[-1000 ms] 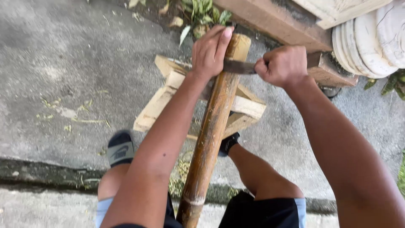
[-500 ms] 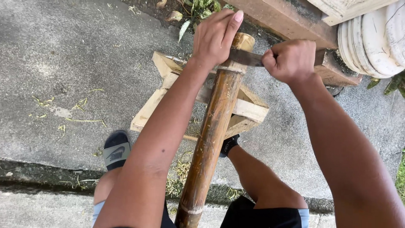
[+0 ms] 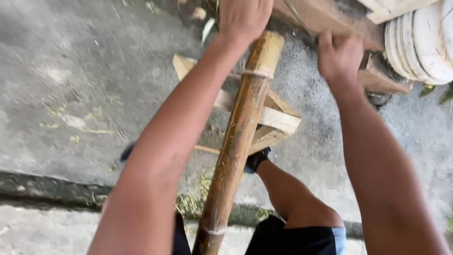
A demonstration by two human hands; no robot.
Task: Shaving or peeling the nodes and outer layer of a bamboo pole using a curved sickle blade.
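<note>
1. Your left hand (image 3: 245, 18) sits at the top edge of the view, just above the upper end of the bamboo pole (image 3: 238, 137). Its fingers are cut off by the frame, so you cannot tell whether it is spread or pressed together, nor whether it touches the pole.
2. Your right hand (image 3: 339, 57) is curled into a fist to the right of the pole's top end, apart from the pole. A thin dark blade (image 3: 298, 18) runs up and left from it. The picture is blurred, so the grip itself is not clear.
3. The pole leans from between your knees at the bottom up to its cut top end near the upper middle. It is brown lower down and yellower at the top, with a pale ring at a node below the top.
4. Behind the pole, a small frame of pale wood (image 3: 273, 120) lies on the concrete floor (image 3: 71, 71).
5. A brown plank (image 3: 330, 19) crosses the top right, just behind your right hand.
6. White round discs (image 3: 422, 40) are stacked on edge at the far right.
7. Your right leg, in dark shorts (image 3: 292, 236), stretches toward the frame, the dark shoe (image 3: 257, 159) beside the pole.
</note>
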